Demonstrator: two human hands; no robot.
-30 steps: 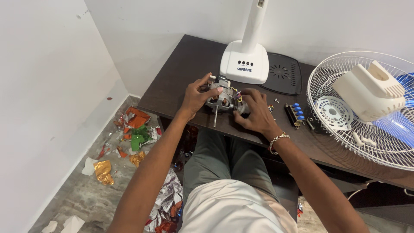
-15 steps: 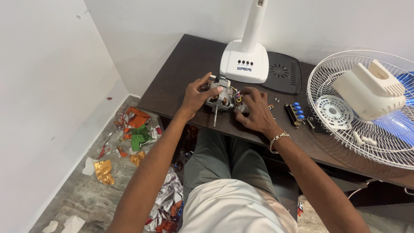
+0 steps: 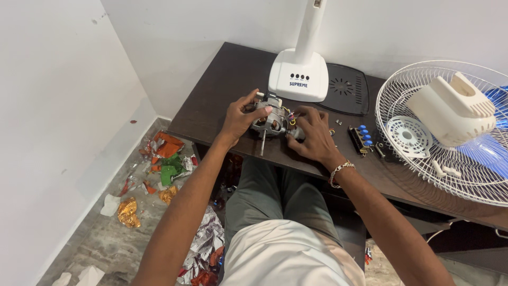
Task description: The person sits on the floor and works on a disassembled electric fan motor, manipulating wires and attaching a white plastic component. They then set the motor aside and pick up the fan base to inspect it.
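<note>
The fan motor point(image 3: 269, 121) sat near the front edge of the dark bench point(image 3: 222, 79), just in front of the white fan base point(image 3: 298, 74), its shaft point(image 3: 262, 143) pointing back toward the person — so its long axis ran front to back. The left hand point(image 3: 238, 117) gripped it from the left, fingers point(image 3: 259, 110) clamped over the motor's top, while the right hand point(image 3: 312, 132) pressed in from the right, fingers curled at the wires on that side. Whether those right fingers pinched anything could not be told — the wire fan guard point(image 3: 402, 153) lay well apart to the right.
</note>
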